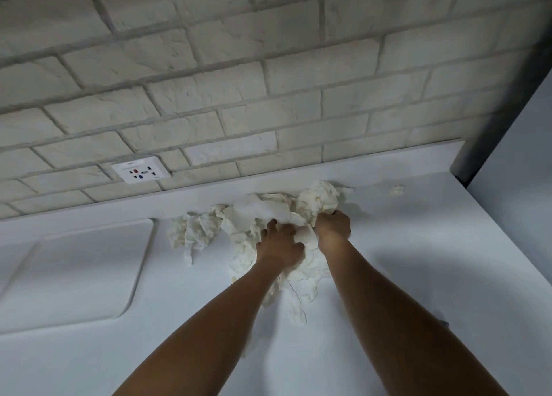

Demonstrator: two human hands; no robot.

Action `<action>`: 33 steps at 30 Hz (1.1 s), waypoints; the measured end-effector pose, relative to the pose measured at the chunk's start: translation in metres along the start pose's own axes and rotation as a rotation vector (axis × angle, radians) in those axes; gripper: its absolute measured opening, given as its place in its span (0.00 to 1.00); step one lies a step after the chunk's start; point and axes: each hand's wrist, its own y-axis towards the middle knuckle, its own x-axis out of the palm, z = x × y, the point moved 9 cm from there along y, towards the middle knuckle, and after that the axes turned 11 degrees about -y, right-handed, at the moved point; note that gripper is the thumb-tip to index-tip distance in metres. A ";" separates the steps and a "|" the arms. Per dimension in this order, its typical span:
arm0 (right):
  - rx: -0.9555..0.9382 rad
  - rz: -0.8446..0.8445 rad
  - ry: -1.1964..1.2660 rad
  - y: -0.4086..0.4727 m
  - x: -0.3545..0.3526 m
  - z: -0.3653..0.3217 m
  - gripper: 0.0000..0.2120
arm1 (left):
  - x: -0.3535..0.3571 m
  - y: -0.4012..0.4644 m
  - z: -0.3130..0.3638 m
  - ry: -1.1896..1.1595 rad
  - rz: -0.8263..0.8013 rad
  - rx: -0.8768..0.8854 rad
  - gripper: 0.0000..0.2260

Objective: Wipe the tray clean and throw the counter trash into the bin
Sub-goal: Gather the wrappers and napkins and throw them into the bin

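A heap of crumpled white paper (268,213) lies on the white counter (388,261) against the low back ledge. My left hand (280,243) is sunk into the middle of the heap, its fingers curled into the paper. My right hand (333,227) grips a crumpled ball at the heap's right side. One more crumpled wad (194,231) lies apart to the left. A tiny scrap (396,189) sits alone to the right near the ledge. A white tray (80,273) with rounded corners lies flat on the counter at the left. No bin is in view.
A white brick wall (268,67) rises behind the counter, with a power socket (141,173) low on it at the left. A grey vertical panel (513,141) bounds the counter on the right.
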 end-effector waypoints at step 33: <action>-0.814 0.515 -0.778 -0.075 -0.060 -0.090 0.18 | -0.124 -0.050 0.024 -0.206 0.605 0.253 0.05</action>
